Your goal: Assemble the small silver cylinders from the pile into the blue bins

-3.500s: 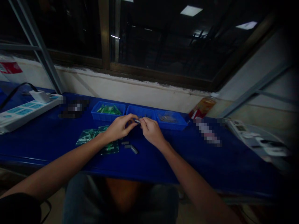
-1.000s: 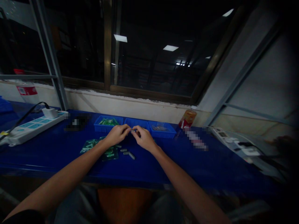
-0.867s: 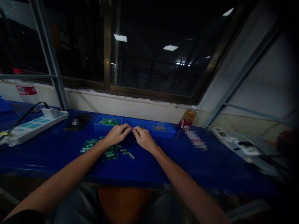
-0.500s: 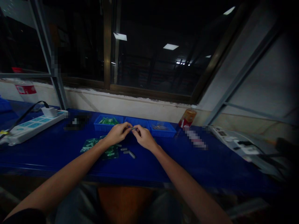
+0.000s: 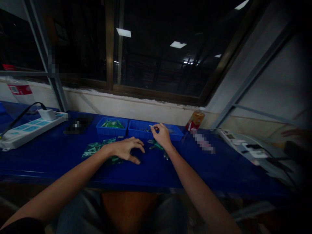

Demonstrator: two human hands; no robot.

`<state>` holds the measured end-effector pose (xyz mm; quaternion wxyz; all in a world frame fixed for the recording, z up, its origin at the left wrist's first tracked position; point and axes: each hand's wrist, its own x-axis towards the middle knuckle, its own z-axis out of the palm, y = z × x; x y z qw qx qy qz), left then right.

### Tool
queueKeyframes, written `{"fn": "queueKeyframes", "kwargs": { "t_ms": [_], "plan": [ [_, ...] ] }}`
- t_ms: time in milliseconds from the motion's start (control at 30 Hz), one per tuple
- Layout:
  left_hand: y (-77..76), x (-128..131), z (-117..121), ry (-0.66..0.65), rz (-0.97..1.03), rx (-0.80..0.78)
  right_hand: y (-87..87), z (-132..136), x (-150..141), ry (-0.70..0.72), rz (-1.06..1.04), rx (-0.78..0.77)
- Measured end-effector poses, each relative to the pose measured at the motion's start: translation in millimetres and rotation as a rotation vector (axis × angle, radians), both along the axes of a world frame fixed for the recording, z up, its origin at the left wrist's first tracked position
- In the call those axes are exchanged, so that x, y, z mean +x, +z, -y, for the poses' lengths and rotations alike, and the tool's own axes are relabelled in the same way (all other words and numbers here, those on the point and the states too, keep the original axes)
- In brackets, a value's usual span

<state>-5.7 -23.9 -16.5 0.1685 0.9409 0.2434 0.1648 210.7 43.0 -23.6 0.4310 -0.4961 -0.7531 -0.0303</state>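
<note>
My left hand hovers low over the blue tabletop, fingers spread and curved, with nothing visible in them. Under its wrist lies a green plastic bag of small parts, partly covered by the forearm. A short metal cylinder rests just beyond that hand. My right hand pinches a small pale piece between thumb and forefinger, in front of the middle blue bin; its exact kind is too small to tell. Below the right hand lie several green and metallic pieces, partly hidden.
A blue bin of green pieces stands at the left of the row, another bin at the right. Bottles stand behind at left and right. White power strips with cables lie on both sides.
My hands, fingertips together before, have parted. The left has come lower and opened its fingers. The right has shifted right, holding the small pale piece. The loose cylinders at centre no longer show.
</note>
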Motion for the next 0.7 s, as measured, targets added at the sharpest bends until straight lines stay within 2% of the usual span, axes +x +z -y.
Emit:
{"fn": "queueKeyframes", "kwargs": {
  "t_ms": [133,367,533,633,700],
  "plan": [
    [-4.5,5,-1,-0.033,-0.032,0.032,-3.8,-3,3,-0.044,-0.004,-0.039],
    [-18.0,13,-16,0.15,0.024,0.15,-8.4,-2,-3,-0.075,0.047,-0.052],
    [-21.4,26,-28,0.177,0.007,0.238,-6.8,2,-5,-0.084,0.041,-0.055],
    [-23.0,31,-35,0.179,-0.002,0.272,0.0,10,-10,-0.045,0.018,-0.012],
    [-23.2,32,-36,0.194,0.015,0.303,5.6,18,-15,0.039,0.007,0.011]
  ]
}}
